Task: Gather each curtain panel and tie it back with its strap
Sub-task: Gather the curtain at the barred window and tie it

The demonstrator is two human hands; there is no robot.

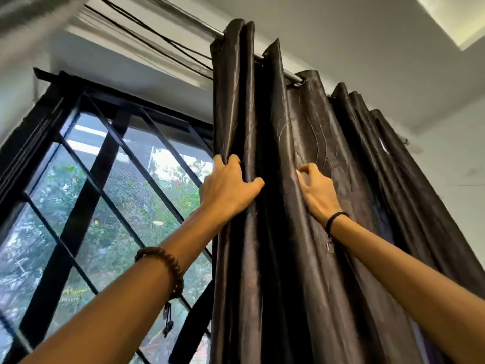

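A dark shiny curtain panel [309, 179] hangs in deep folds from a metal rod [183, 11] at the right of the window. My left hand [228, 187] grips the panel's left edge fold, fingers curled round it. Further right, my right hand [315, 190] pinches a fold of the same panel between thumb and fingers. A dark strap [189, 324] hangs loose below my left forearm, beside the curtain's left edge.
A window [105, 206] with a black diagonal grille fills the left, with trees outside. Black cords [147, 30] run along the rod near the ceiling. A white wall [451, 166] stands right of the curtain.
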